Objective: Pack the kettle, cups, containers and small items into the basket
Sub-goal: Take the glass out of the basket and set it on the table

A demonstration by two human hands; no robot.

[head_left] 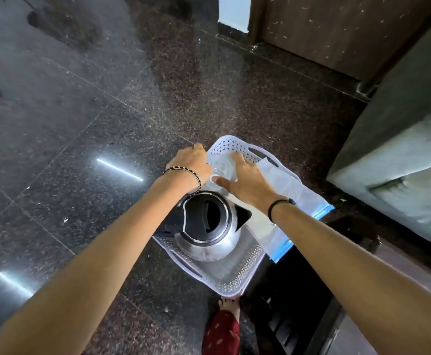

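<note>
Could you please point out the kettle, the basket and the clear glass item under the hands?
kettle (pixel 205 221): head view, on its black lid.
basket (pixel 231 278): head view, on its bare perforated near wall.
clear glass item (pixel 221 170): head view, on the visible glass between the hands.

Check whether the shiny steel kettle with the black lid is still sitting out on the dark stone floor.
No, the steel kettle stands inside the pale perforated plastic basket, near its closer end.

The dark speckled polished stone floor (pixel 81 103) carries a pale perforated plastic basket (pixel 235 280) and a bare foot (pixel 229 304).
</note>
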